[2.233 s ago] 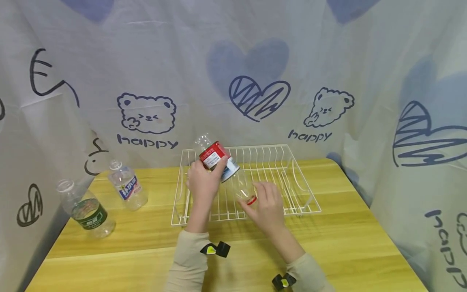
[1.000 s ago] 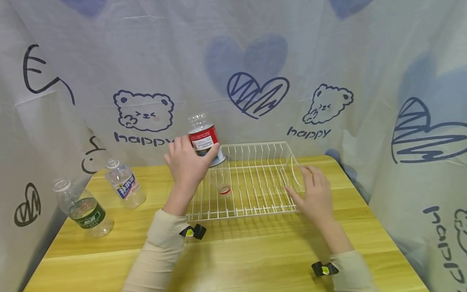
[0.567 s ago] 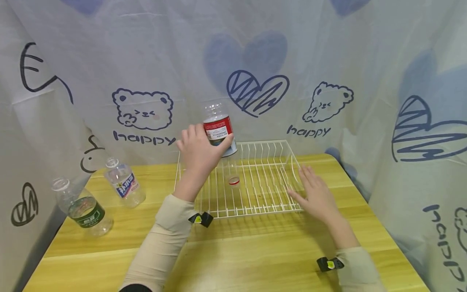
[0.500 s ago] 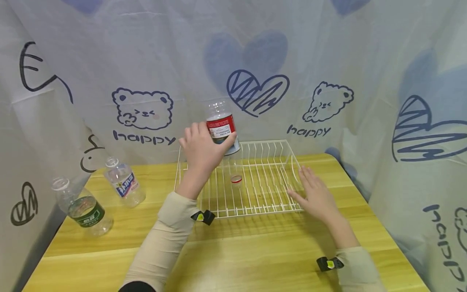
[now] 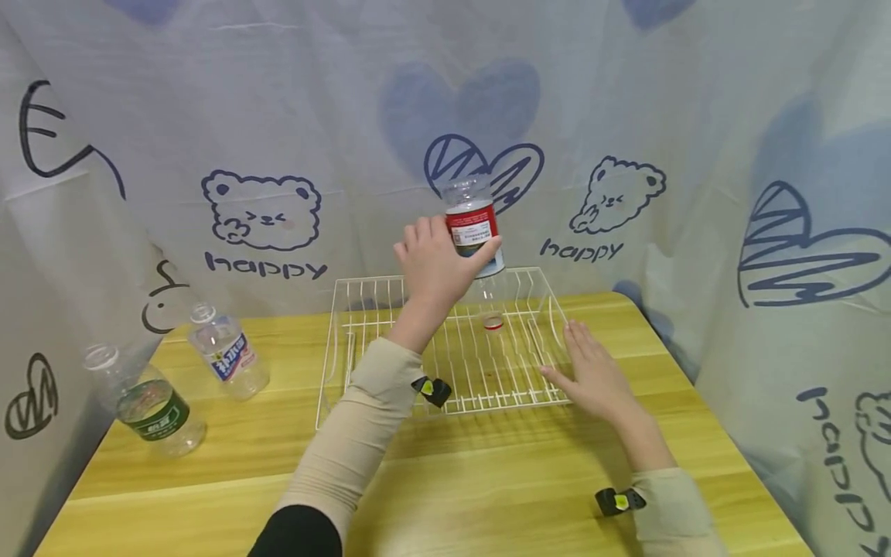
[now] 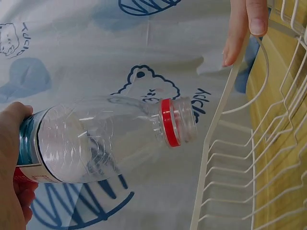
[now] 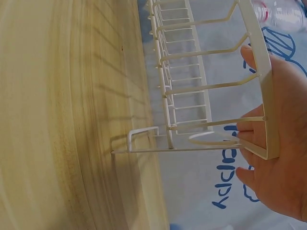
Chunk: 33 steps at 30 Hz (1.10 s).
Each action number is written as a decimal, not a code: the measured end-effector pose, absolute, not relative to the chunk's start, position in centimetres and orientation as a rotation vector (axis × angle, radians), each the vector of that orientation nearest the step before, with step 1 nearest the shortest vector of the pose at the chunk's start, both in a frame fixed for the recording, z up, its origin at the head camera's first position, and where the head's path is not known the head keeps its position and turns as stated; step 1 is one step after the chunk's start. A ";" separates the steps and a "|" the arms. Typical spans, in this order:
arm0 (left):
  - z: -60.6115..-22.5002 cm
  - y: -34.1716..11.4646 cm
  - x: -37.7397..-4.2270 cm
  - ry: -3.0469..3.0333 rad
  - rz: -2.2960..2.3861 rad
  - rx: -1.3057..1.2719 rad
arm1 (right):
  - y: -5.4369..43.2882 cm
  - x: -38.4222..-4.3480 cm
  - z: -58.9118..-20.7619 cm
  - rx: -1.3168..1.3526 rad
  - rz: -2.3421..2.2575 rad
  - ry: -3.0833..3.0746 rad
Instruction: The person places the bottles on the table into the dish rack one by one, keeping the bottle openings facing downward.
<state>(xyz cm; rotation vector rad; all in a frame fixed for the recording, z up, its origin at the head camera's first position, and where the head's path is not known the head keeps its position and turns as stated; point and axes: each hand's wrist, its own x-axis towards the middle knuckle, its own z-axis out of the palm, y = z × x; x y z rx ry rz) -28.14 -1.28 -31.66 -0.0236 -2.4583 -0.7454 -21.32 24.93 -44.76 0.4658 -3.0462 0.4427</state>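
My left hand (image 5: 438, 267) grips a clear plastic bottle (image 5: 473, 220) with a red and blue label, thumb on its near side. The bottle is upside down, uncapped in the left wrist view, its neck and red ring (image 6: 170, 123) pointing down over the white wire dish rack (image 5: 515, 401). The neck appears above the slots, apart from the wires. My right hand (image 5: 595, 379) rests on the rack's right front corner, fingers straight along the side rim and thumb spread inward. In the right wrist view its palm lies against the rack's rim (image 7: 266, 81).
Two clear, uncapped bottles stand on the wooden table (image 5: 230, 518) at the left: one with a green label (image 5: 156, 410), one with a blue and white label (image 5: 233, 356). A white curtain (image 5: 376, 93) with printed hearts and bears hangs close behind and at both sides.
My right hand has let go of the bottle's neck and moved right to the rack's corner. My left hand has turned the bottle nearly upright, neck down, and carried it right over the rack.
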 end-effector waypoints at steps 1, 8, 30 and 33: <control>-31.7 -0.9 -28.4 -2.465 -0.735 -0.032 | 24.9 -21.3 -44.8 0.464 0.442 -3.049; -32.8 1.7 -30.4 -2.495 -0.690 -0.067 | 25.0 -21.3 -44.6 0.459 0.451 -3.061; -37.1 5.5 -34.1 -2.757 -0.673 -0.007 | 24.9 -21.0 -44.6 0.453 0.475 -3.066; -37.4 5.6 -34.4 -2.794 -0.641 0.010 | 25.0 -21.1 -44.7 0.444 0.481 -3.065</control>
